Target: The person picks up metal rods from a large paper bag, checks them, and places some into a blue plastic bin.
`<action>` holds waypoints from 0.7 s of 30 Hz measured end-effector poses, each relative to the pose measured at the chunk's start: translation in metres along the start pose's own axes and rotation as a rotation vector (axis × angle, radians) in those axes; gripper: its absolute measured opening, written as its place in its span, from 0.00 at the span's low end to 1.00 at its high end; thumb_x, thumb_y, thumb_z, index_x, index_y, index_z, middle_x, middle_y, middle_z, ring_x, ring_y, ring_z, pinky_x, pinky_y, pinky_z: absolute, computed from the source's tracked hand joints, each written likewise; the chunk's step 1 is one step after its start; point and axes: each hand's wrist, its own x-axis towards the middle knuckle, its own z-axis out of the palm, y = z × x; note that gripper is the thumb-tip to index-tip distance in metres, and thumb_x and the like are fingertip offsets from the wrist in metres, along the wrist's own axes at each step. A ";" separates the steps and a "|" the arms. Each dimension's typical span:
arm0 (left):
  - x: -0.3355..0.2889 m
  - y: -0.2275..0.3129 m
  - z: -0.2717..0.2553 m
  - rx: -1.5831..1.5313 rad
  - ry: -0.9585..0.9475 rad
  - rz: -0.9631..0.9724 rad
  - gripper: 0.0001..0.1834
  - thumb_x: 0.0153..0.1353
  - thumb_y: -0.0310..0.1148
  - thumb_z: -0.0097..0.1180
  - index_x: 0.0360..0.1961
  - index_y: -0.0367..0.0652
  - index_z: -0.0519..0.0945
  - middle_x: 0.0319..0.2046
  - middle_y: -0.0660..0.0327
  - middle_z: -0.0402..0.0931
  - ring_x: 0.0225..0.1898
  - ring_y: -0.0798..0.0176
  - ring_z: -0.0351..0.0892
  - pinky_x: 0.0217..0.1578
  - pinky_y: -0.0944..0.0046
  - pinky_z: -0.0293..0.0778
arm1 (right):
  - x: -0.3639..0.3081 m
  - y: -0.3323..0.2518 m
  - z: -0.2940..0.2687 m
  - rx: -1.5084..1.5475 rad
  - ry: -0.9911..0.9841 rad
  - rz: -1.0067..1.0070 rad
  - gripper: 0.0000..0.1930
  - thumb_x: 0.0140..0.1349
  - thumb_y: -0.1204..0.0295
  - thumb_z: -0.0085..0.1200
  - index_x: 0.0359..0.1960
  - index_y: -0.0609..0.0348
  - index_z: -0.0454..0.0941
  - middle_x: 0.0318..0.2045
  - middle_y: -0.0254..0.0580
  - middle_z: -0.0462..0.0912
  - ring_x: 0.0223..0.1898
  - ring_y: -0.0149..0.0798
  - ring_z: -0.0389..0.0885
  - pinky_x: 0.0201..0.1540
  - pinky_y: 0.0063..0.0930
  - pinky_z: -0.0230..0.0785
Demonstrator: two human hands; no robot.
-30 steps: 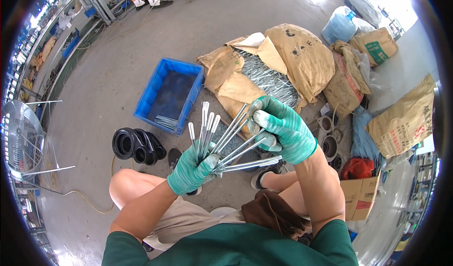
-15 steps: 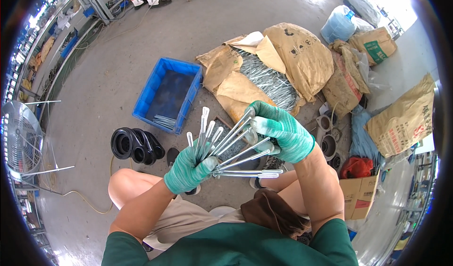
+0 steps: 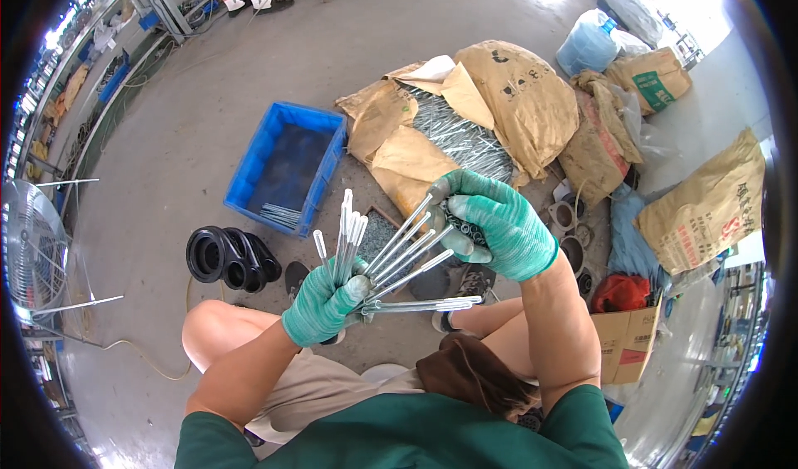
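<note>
My left hand (image 3: 322, 304), in a green-and-white knit glove, is closed around several thin metal rods (image 3: 399, 261) with long looped ends. They fan out upward and to the right. My right hand (image 3: 511, 224), gloved alike, curls around a cluster of small dark rings (image 3: 467, 226). Its thumb and fingertips are beside the tip of the uppermost right-hand rod; whether a ring sits on that rod I cannot tell. Beyond my hands, a torn brown paper sack (image 3: 532, 95) lies open with a heap of similar rods (image 3: 465, 136) showing inside.
A blue plastic bin (image 3: 326, 174) holds a small bundle of rods. Black ring-shaped parts (image 3: 212, 254) stand left of my knees. A tray of small grey pieces (image 3: 376, 236) lies past my hands. At right are sacks, a cardboard box (image 3: 619, 348) and a red bag (image 3: 619, 293); a fan (image 3: 37, 249) is far left.
The fan of rods in my left hand has shifted and spread differently. My right hand has turned and drawn slightly away from the rods, so the dark rings in it now show.
</note>
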 end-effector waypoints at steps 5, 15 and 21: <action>0.001 -0.001 0.004 -0.092 0.010 0.005 0.13 0.67 0.38 0.58 0.46 0.43 0.73 0.27 0.60 0.78 0.25 0.66 0.79 0.27 0.65 0.76 | 0.000 0.000 0.002 -0.107 0.010 -0.028 0.12 0.71 0.67 0.48 0.48 0.63 0.75 0.34 0.37 0.79 0.22 0.22 0.69 0.19 0.13 0.57; 0.002 0.000 0.002 -0.077 0.000 0.016 0.13 0.68 0.38 0.57 0.46 0.42 0.73 0.27 0.60 0.78 0.25 0.65 0.80 0.26 0.66 0.75 | -0.002 0.001 0.010 -0.172 0.048 -0.061 0.12 0.70 0.66 0.51 0.48 0.62 0.76 0.32 0.33 0.77 0.22 0.20 0.69 0.21 0.12 0.57; 0.001 -0.002 -0.005 -0.031 -0.070 0.007 0.12 0.69 0.34 0.54 0.51 0.43 0.71 0.33 0.64 0.75 0.32 0.70 0.78 0.32 0.66 0.77 | -0.002 0.000 0.018 -0.305 0.145 -0.065 0.10 0.69 0.68 0.53 0.46 0.60 0.78 0.29 0.29 0.77 0.24 0.18 0.71 0.23 0.12 0.61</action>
